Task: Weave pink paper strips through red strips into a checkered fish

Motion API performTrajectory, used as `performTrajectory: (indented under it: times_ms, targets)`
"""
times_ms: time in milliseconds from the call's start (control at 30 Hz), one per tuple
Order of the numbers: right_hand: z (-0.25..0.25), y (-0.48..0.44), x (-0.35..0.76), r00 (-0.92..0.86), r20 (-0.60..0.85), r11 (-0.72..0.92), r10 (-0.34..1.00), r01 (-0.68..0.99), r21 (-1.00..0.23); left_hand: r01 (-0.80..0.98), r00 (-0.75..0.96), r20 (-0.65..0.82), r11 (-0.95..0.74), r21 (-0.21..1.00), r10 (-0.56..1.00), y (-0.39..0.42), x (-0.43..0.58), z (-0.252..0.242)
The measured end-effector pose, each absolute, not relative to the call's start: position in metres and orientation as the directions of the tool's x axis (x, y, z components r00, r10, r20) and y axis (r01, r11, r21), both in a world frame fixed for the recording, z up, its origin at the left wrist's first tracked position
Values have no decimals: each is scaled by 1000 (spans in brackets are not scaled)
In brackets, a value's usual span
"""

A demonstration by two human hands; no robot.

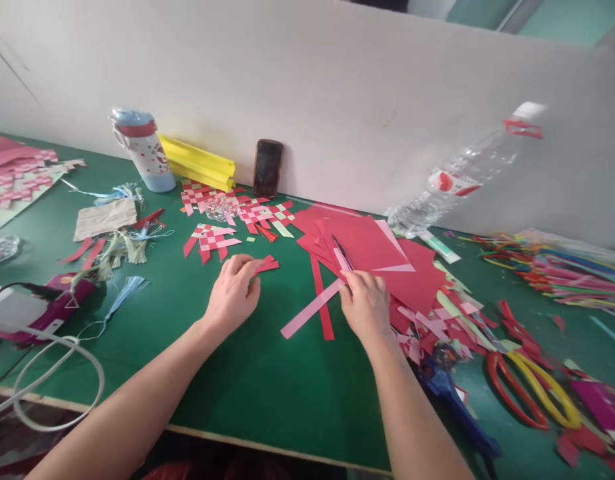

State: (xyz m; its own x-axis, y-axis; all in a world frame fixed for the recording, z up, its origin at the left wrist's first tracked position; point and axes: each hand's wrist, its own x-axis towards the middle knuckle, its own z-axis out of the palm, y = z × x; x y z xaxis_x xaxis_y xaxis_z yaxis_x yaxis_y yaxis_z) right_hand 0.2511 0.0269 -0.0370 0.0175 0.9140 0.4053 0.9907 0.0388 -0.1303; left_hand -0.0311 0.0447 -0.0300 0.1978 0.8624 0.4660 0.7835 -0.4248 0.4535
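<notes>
One pink strip point(310, 311) was pinched at its far end by the right grip point(365, 303); red paper point(268, 265) was touched by the left grip point(232, 292), its closure unclear

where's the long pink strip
In the head view, the pink strip lies at centre, crossing the red strip, its upper end at the left side of the right hand.

I am at a handicraft workspace, though whether in a workshop or a home I cannot tell. Before a pale panel point(312, 100), my green worktop point(267, 400) is strewn with red paper sheets point(360, 240), chequered woven pieces point(211, 241), tassels point(130, 289), offcuts point(432, 327), coloured strands point(562, 267) and scissors point(553, 385). A flask point(147, 157), a phone point(268, 169) and a plastic bottle point(457, 179) stand among my materials.
</notes>
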Motion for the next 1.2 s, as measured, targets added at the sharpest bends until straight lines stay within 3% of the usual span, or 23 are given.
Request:
performTrajectory:
  times_ms: [100, 333, 467, 600, 833, 1067, 1200]
  targets:
    - [-38, 27, 232, -49, 379, 95, 924, 990, -104, 726, 275, 517, -528, 441, 810, 40, -24, -33]
    - [-33, 16, 204, -218, 309, 254, 926, 964, -79, 688, 322, 535, -581, 435, 781, 38, -21, -34]
    - [-29, 8, 196, -306, 254, 354, 918, 920, -170, 665, 403, 499, -620, 416, 767, 37, -19, -33]
    - [-26, 6, 195, -323, 190, 369, 927, 876, -310, 688, 510, 380, -631, 359, 772, 36, -17, -34]
    - [-23, 3, 197, -357, 180, 400, 916, 840, -367, 754, 549, 177, -576, 316, 817, 34, -13, -26]
    - [-24, 4, 198, -338, 166, 376, 926, 843, -384, 742, 532, 180, -558, 370, 827, 32, -10, -24]
    - [-25, 5, 200, -308, 233, 380, 923, 828, -412, 737, 529, 191, -559, 380, 827, 32, -10, -26]
